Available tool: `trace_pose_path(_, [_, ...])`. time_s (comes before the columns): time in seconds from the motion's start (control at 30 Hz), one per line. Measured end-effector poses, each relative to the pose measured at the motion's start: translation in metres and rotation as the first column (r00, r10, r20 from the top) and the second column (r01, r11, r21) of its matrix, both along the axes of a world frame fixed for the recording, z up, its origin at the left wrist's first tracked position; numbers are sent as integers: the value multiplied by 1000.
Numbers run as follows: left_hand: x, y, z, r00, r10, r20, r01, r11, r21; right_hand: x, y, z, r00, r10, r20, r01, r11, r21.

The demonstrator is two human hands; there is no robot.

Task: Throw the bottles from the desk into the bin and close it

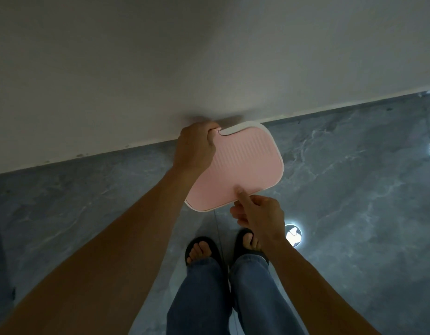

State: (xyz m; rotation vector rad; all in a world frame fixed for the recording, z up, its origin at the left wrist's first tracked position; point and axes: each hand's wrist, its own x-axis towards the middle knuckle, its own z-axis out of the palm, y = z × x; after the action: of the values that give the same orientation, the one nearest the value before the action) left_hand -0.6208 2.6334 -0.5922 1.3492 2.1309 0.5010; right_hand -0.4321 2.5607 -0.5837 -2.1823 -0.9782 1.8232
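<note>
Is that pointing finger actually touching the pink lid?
Touching. The head view shows the right hand with its index fingertip pressed onto the pink lid near its front edge, no gap visible.

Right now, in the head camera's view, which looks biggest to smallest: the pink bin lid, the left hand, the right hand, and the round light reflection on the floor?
1. pink bin lid
2. left hand and right hand: look alike, not ranked
3. round light reflection
</note>
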Motion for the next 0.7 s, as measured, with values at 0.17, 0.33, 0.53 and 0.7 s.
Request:
trace_pose_path(0.17, [3, 3, -3, 999, 19, 45, -15, 996, -83, -1, 8, 1, 999, -39, -28, 36, 993, -112])
trace_pose_path(0.33, [4, 3, -7, 998, -4, 65, 12, 993, -116, -2, 6, -1, 1000, -18, -15, 17, 993, -114])
trace_pose_path(0.53, [4, -3, -1, 990, -123, 66, 130, 985, -115, -7, 9, 6, 996, -55, -68, 44, 986, -158])
trace_pose_path(0.7, [6, -29, 42, 999, -27, 17, 28, 997, -72, -2, 10, 38, 994, 2, -109, -30, 966, -258])
